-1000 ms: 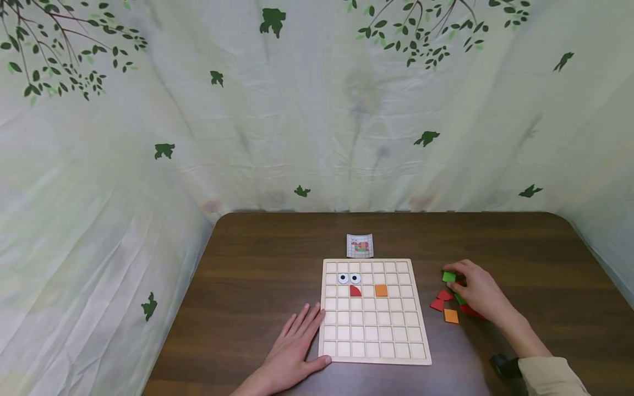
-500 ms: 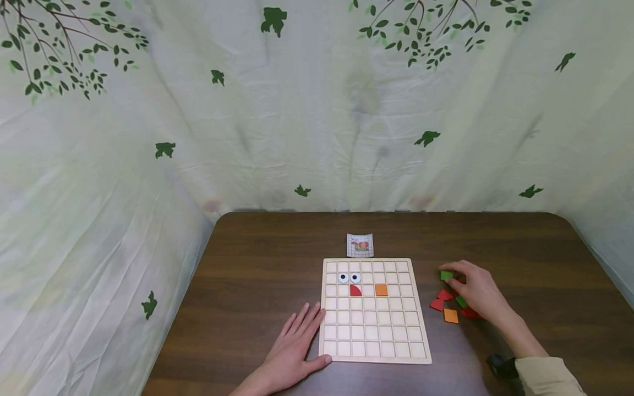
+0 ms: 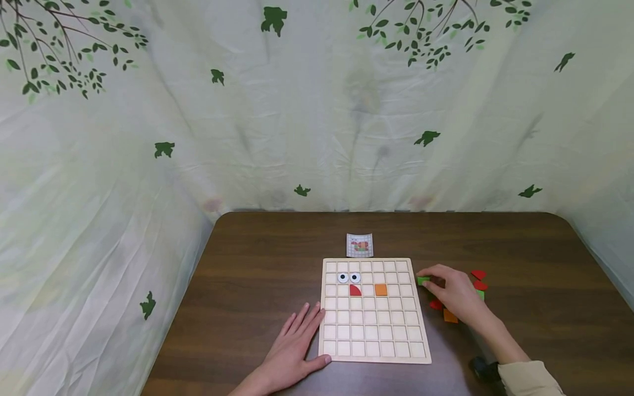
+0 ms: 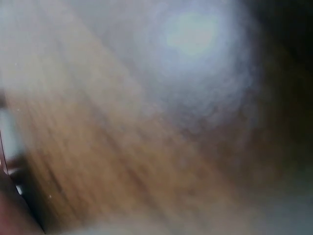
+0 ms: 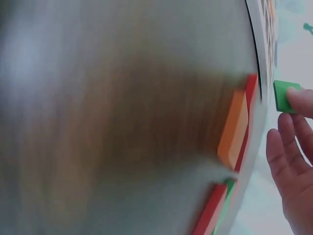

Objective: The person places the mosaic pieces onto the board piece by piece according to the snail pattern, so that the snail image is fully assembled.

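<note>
My right hand (image 3: 455,294) pinches a green square tile (image 3: 422,280) between thumb and fingers, just off the right edge of a pale gridded board (image 3: 369,333). In the right wrist view the green tile (image 5: 281,96) sits between the thumb and fingertips of the hand (image 5: 296,171). My left hand (image 3: 294,352) lies with fingers spread, its fingertips and thumb at the board's left edge. On the board are two round eye pieces (image 3: 355,278), a red rounded piece (image 3: 355,290) and an orange square (image 3: 381,290). The left wrist view is mostly blurred brown wood.
Loose tiles lie right of the board, partly behind my right hand: red pieces (image 3: 478,274), a green one (image 3: 481,295) and an orange one (image 3: 451,316). A small printed card (image 3: 360,246) lies beyond the board on the wooden table (image 3: 257,264). A leaf-patterned cloth (image 3: 317,110) hangs behind.
My right hand has moved left from the loose tiles toward the board with the green tile in its fingers, uncovering red pieces at the far right. My left hand stays put.
</note>
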Available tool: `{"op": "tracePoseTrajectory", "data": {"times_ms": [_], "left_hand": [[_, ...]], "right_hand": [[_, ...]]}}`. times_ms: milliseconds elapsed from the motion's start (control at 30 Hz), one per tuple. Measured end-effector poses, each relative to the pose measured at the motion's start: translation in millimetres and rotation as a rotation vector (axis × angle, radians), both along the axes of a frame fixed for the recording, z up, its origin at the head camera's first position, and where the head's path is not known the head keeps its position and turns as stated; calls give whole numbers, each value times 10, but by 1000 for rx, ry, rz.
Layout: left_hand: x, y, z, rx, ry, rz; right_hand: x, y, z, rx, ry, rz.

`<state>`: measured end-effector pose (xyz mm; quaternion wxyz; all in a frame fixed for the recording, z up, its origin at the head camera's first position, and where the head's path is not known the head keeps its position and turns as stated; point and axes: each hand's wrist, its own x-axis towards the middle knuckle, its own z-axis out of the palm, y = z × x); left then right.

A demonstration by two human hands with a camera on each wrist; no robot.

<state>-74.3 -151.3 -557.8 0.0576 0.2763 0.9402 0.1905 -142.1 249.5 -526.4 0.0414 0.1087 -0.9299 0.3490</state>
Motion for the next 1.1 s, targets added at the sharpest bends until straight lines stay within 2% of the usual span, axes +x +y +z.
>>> {"op": "tracePoseTrajectory", "data": {"times_ms": [233, 433, 700, 867, 1100], "left_hand": [[-1, 2, 6, 7, -5, 3], [7, -5, -22, 3, 32, -1], [19, -4, -43, 18, 67, 0], [20, -7, -45, 10, 73, -3], [10, -1, -41, 5, 39, 6]], "right_hand": [[35, -189, -27, -70, -38, 34], [58, -322, 3, -119, -78, 58], [119, -499, 47, -130, -146, 95], [148, -562, 1, -155, -166, 157], [175, -645, -51, -133, -161, 242]]}}
